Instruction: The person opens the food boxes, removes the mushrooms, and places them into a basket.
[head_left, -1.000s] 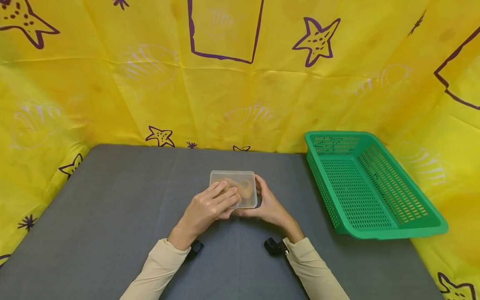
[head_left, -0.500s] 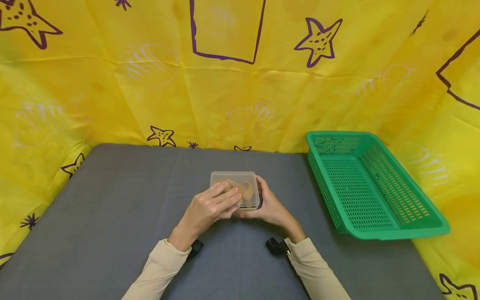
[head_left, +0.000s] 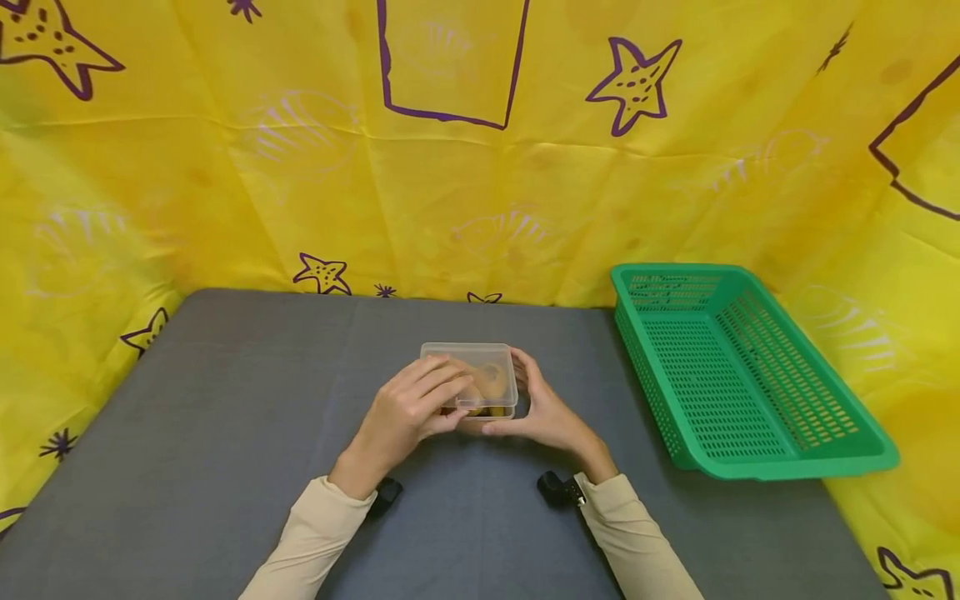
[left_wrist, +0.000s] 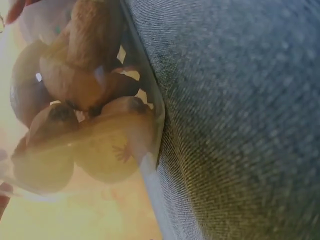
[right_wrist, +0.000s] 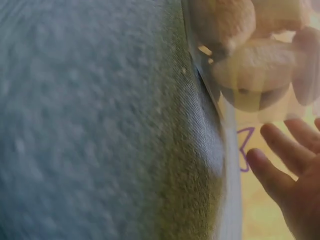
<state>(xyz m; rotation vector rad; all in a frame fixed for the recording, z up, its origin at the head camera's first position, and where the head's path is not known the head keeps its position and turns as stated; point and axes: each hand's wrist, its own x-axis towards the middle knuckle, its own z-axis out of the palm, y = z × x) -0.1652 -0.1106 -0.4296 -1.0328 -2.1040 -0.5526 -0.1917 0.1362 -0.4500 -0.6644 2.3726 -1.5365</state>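
Note:
A clear plastic box with rounded brown things inside stands at mid table between both hands. Its translucent lid sits slightly raised along the near edge. My left hand pinches the lid's near left corner, fingers on top and thumb at the edge. My right hand holds the box round its right side, thumb in front and fingertips at the far corner; in the right wrist view several of its fingers are spread. Close up in the left wrist view, the brown things look smooth and lumpy, some with dark ends.
A green slatted basket stands at the right of the grey table. Behind the table hangs a yellow cloth printed with starfish and fish. Each wrist carries a small black camera.
The lid's near edge has risen, opening a gap above the box's rim. My left fingers have drawn back a little toward the lid's left edge. The basket stays in place.

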